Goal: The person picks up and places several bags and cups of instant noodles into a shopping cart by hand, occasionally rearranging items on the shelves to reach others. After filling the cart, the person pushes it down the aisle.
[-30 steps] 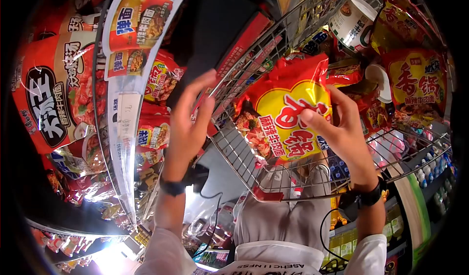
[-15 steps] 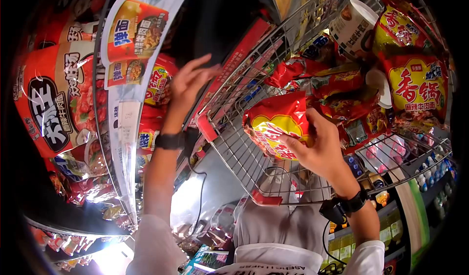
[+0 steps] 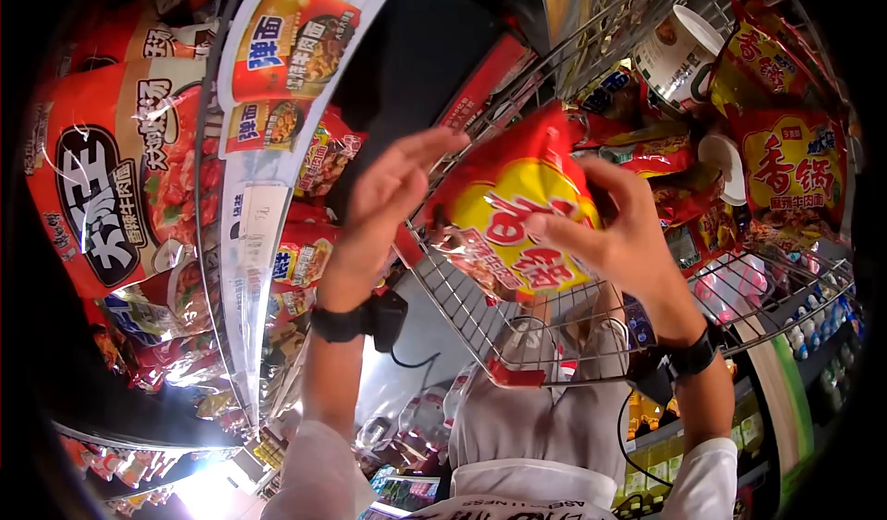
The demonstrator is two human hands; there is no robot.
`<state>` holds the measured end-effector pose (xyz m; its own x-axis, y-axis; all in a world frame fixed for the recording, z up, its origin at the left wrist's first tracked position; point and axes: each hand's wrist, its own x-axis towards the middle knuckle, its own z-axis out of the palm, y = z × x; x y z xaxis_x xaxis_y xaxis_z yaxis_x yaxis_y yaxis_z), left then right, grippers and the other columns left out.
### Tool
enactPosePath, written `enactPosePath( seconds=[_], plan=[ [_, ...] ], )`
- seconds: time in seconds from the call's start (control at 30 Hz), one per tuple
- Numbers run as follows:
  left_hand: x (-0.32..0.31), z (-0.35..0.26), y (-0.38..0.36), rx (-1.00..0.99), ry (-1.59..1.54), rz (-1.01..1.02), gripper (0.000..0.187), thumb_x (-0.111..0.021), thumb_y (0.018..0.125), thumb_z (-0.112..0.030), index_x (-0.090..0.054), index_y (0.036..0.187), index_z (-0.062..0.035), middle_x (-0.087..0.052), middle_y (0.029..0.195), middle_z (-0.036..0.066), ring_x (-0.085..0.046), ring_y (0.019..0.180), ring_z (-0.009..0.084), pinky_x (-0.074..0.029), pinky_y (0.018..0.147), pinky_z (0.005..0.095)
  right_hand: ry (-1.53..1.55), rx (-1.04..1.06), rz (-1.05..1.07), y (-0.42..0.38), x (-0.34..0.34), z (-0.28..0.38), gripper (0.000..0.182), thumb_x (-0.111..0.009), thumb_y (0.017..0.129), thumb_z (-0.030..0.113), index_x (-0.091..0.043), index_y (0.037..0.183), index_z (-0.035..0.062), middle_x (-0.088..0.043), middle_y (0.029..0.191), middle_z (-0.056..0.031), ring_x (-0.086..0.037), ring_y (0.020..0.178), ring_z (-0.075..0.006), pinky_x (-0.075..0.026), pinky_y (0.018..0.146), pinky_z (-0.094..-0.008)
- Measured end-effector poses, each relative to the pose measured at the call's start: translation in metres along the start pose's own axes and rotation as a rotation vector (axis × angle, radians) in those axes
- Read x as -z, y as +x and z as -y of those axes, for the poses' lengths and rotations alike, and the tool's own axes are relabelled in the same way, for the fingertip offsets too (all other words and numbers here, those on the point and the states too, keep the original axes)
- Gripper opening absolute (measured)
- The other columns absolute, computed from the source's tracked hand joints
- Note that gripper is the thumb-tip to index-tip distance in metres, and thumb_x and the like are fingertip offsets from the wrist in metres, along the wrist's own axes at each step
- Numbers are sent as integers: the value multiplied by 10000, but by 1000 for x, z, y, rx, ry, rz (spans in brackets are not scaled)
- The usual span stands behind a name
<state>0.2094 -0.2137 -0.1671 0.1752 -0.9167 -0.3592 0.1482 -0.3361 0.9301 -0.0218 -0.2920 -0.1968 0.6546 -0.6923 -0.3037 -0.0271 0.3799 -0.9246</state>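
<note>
Red noodle packet (image 3: 517, 215), 2 hands gripping, wire cart (image 3: 591, 335)

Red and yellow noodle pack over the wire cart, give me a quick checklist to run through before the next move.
1. Right hand grips the noodle pack: ok, fingers curl over its front.
2. Left hand on the pack: cannot tell, its fingertips reach the pack's edge but contact is unclear.
3. Pack above the wire cart: ok, it hangs over the bare mesh at the near corner.
4. Room in the cart: ok, other packs and a cup noodle tub sit toward the far end.
5. Pack intact: cannot tell, motion blur hides the seams.
</note>
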Motion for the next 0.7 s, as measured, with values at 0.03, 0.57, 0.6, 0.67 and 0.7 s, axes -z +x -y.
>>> enactPosePath(
  seconds=[0.03,0.57,0.6,0.67,0.7],
  plan=[
    [-1,-2,-6,48,-36,40,530,-609,887,-187,-390,1317,32,-507,1280,163,-494,1192,220,-364,1024,326,-25,0,18,10,-2,12,405,-793,699,155,-600,993,-46,-659,824,-72,-603,746,-83,-493,669,-245],
    [59,36,18,-90,-641,-346,424,-544,912,-156,-427,1292,-8,-523,1244,148,-490,1158,277,-373,994,439,-369,650,-528,61,-38,-18,360,-691,771,156,-527,1040,-16,-515,1137,-191,-571,920,-325,-475,792,-349],
    [63,39,29,-154,-684,-333,419,-534,918,-157,-423,1290,-1,-504,1269,152,-468,1177,288,-372,986,455,-373,645,-531,54,-40,-16,360,-691,771,156,-527,1040,-16,-515,1137,-191,-571,920,-325,-475,792,-349],
    [72,42,53,-195,-631,-333,393,-515,929,-172,-429,1275,-4,-482,1293,150,-446,1188,291,-374,974,465,-403,465,-428,39,-47,-14,347,-677,772,134,-523,1050,-6,-483,1189,-188,-569,949,-313,-476,788,-356],
    [76,44,63,-239,-588,-336,370,-497,941,-186,-435,1259,-7,-460,1317,149,-424,1199,293,-376,963,475,-424,411,-398,32,-47,-16,338,-666,772,127,-527,1058,15,-450,1235,-183,-543,1011,-327,-450,850,-398]
  ],
)
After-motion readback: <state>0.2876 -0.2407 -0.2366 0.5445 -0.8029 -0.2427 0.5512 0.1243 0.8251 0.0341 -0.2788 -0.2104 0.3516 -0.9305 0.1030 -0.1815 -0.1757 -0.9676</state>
